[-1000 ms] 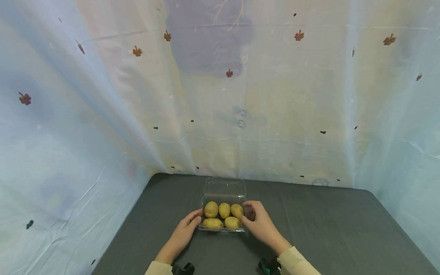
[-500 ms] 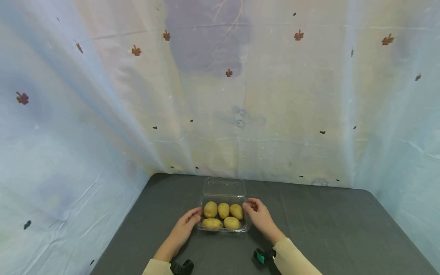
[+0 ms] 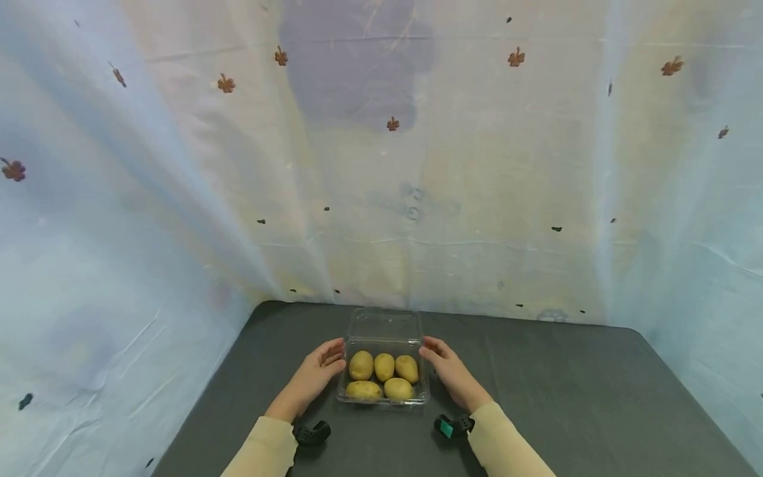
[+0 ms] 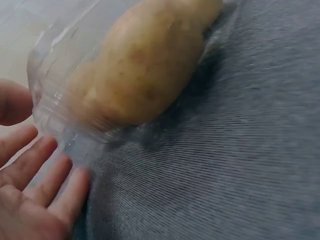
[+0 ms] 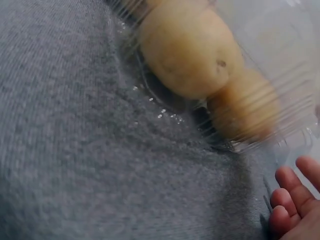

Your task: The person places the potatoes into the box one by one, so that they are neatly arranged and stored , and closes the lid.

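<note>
A clear plastic clamshell box (image 3: 383,401) sits on the grey cloth, its lid (image 3: 384,326) tipped back away from the person. Inside lie several potatoes (image 3: 361,366) in two rows. At the box's left wall is the left hand (image 3: 311,377); in the left wrist view its fingers (image 4: 70,192) are spread and nearly straight, close to the plastic by a potato (image 4: 145,65). The right hand (image 3: 451,372) is at the right wall. Loosely bent fingers (image 5: 287,200) show beside the box in the right wrist view, below the potatoes (image 5: 190,50).
Dark grey cloth covers the table (image 3: 554,397), which extends to both sides of the box. Pale patterned curtains (image 3: 477,165) hang behind and at the sides. Each wrist wears a black strap (image 3: 312,434).
The right hand has drawn off the right-hand potato to the box's right wall. The left hand has slid farther back along the left wall. The potatoes keep their arrangement.
</note>
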Demonstrator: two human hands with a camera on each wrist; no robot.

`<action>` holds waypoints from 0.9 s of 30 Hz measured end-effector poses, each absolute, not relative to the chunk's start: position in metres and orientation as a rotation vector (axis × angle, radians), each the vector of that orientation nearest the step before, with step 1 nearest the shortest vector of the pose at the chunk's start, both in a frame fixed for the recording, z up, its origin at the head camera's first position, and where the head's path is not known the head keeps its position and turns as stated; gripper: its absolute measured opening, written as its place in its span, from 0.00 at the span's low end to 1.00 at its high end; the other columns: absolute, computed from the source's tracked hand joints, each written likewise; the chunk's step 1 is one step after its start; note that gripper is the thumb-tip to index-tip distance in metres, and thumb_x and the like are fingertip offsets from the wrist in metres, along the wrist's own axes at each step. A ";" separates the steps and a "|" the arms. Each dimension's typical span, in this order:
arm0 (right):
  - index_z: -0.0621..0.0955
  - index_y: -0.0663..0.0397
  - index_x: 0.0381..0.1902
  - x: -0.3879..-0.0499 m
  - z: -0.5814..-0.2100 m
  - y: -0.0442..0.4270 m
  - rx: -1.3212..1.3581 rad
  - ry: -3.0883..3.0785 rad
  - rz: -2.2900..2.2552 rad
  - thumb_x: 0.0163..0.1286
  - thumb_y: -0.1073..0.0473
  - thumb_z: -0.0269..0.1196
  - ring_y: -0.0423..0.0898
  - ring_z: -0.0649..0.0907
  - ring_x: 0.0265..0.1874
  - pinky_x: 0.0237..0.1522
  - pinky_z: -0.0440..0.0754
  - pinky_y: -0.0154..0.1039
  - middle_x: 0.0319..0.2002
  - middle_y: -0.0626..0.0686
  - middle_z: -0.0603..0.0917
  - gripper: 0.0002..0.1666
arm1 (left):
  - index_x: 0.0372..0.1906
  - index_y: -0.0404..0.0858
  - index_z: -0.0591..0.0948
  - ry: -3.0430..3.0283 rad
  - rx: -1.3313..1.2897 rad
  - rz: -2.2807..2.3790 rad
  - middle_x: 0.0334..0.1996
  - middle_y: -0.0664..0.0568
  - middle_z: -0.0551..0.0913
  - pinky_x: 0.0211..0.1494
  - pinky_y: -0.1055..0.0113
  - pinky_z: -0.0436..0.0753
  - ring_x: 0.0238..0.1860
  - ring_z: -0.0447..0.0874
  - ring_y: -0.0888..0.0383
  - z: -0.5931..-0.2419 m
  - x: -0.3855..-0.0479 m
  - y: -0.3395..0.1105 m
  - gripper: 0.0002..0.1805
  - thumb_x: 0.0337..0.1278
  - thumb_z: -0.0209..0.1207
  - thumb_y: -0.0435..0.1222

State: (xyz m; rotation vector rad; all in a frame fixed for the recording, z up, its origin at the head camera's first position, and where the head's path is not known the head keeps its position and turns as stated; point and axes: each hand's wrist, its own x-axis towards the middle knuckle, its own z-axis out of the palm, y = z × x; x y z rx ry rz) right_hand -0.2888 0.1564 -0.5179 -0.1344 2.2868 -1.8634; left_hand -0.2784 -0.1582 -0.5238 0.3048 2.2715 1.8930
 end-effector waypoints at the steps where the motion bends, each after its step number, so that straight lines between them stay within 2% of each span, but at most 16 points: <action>1: 0.63 0.52 0.72 -0.289 -0.518 0.156 -0.146 2.281 -1.866 0.73 0.41 0.55 0.59 0.65 0.67 0.66 0.59 0.64 0.70 0.58 0.63 0.37 | 0.74 0.38 0.59 2.234 0.312 1.916 0.71 0.42 0.62 0.66 0.48 0.69 0.70 0.61 0.44 -0.524 -0.280 -0.159 0.31 0.71 0.54 0.37; 11: 0.63 0.49 0.73 -0.290 -0.522 0.155 -0.169 2.281 -1.876 0.71 0.37 0.56 0.58 0.66 0.67 0.66 0.60 0.62 0.71 0.56 0.63 0.39 | 0.78 0.42 0.47 2.004 0.394 1.915 0.75 0.45 0.54 0.73 0.45 0.53 0.75 0.46 0.46 -0.531 -0.291 -0.161 0.33 0.76 0.46 0.39; 17: 0.63 0.48 0.72 -0.290 -0.523 0.156 -0.165 2.292 -1.884 0.71 0.37 0.56 0.57 0.66 0.67 0.67 0.60 0.62 0.71 0.56 0.63 0.39 | 0.78 0.45 0.48 2.007 0.374 1.926 0.74 0.45 0.54 0.73 0.44 0.51 0.75 0.45 0.46 -0.530 -0.289 -0.156 0.32 0.76 0.45 0.38; 24: 0.62 0.53 0.73 -0.285 -0.519 0.155 -0.185 2.307 -1.898 0.75 0.44 0.54 0.60 0.66 0.67 0.64 0.63 0.64 0.69 0.61 0.64 0.35 | 0.78 0.47 0.48 2.019 0.354 1.919 0.74 0.44 0.55 0.73 0.44 0.51 0.74 0.47 0.45 -0.528 -0.287 -0.155 0.32 0.76 0.44 0.37; 27: 0.63 0.47 0.73 -0.287 -0.523 0.155 -0.166 2.316 -1.901 0.73 0.43 0.56 0.58 0.66 0.67 0.64 0.64 0.62 0.68 0.58 0.66 0.35 | 0.78 0.47 0.48 2.013 0.344 1.928 0.74 0.43 0.56 0.73 0.43 0.51 0.74 0.49 0.44 -0.528 -0.287 -0.154 0.32 0.76 0.44 0.35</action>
